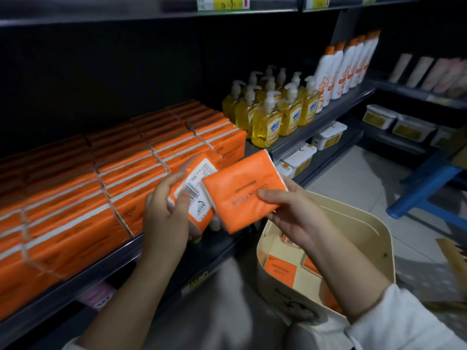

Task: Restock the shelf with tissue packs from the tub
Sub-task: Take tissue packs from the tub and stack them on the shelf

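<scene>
Setting: shop aisle with dark metal shelving; I look down at a shelf (75, 281) whose front edge runs from lower left up to the right.
Shelf stock: rows of orange tissue packs (121, 173) fill the shelf's left and middle, right up to its front edge.
Neighbours: yellow pump bottles (267, 114) stand just beside the packs toward the shelf's right end; white and orange bottles (346, 66) stand farther right, near the back.
Below: white lidded boxes (328, 135) sit on the lower shelf.
Tub: a cream tub (379, 238) stands at the lower right, in front of the shelf; I see orange packs in the tub (280, 271).
Left hand: my left hand (164, 213) is curled around a labelled pack (194, 190), thumb on its barcode face, held just off the shelf's front edge.
Right hand: my right hand (290, 213) pinches a second pack (242, 193), thumb on top and fingers under, above the tub's left rim.
Contact: the two held packs overlap, the second one in front of the labelled one.
In the way: both held packs cover part of the front row.
Floor: pale tiles, with a blue stool (427, 188) at the right.
</scene>
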Demonstrator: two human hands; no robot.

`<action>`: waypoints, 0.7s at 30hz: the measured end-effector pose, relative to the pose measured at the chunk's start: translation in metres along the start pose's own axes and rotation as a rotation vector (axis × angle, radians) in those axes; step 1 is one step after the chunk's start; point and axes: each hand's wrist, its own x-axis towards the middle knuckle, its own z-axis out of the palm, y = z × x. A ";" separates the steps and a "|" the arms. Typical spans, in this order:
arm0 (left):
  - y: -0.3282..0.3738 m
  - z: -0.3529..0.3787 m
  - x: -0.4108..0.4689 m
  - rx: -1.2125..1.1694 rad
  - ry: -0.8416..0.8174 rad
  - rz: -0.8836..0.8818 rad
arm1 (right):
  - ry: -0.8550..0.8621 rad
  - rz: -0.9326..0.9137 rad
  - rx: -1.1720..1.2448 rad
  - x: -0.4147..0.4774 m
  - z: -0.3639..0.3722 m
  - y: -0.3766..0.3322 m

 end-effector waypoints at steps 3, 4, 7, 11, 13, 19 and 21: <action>0.004 0.001 -0.002 0.088 -0.018 0.058 | 0.004 0.005 0.111 0.003 -0.009 -0.007; 0.006 0.002 -0.003 0.117 -0.024 0.076 | 0.017 0.011 0.109 0.004 -0.012 -0.009; 0.012 0.004 -0.007 0.159 -0.039 0.117 | 0.065 0.005 0.014 0.005 -0.017 -0.014; 0.013 0.004 -0.005 0.164 -0.025 0.130 | 0.160 -0.138 -0.197 0.012 -0.020 -0.016; 0.012 0.003 -0.001 0.171 0.005 0.130 | 0.222 -0.248 -0.470 0.016 -0.021 -0.015; 0.010 0.002 0.017 0.135 0.149 0.169 | 0.198 -0.468 -1.181 0.039 -0.024 -0.009; 0.008 0.001 0.024 0.105 0.170 0.170 | 0.211 -0.576 -1.338 0.055 -0.020 -0.014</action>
